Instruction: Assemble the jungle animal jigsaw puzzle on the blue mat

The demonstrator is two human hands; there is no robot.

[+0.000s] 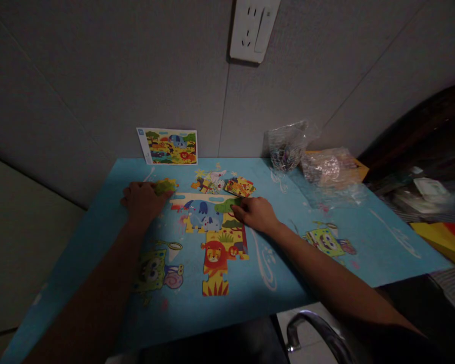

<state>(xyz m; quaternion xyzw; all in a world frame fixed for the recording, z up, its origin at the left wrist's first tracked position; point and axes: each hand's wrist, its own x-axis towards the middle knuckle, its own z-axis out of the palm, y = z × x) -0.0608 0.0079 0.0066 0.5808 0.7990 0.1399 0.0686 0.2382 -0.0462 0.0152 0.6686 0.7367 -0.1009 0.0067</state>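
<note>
On the blue table cover lies a partly joined jigsaw puzzle [202, 215] with blue elephants, a green tree and lions. My left hand [144, 201] is closed on several yellow-green puzzle pieces [165, 186], left of the puzzle's upper left corner. With curled fingers, my right hand [258, 213] holds the puzzle's upper right edge; its fingertips are partly hidden. Just behind the puzzle are loose pieces [210, 183] and another group of orange and yellow pieces [239, 187]. A picture card [172, 146] of the animal scene leans against the wall.
At the back right sit a clear plastic bag [287, 149] with tangled contents and crumpled clear wrapping [328, 172] over an orange box [360, 169]. A wall socket [253, 30] is above. A curved metal tube [318, 326] shows below the table's front edge.
</note>
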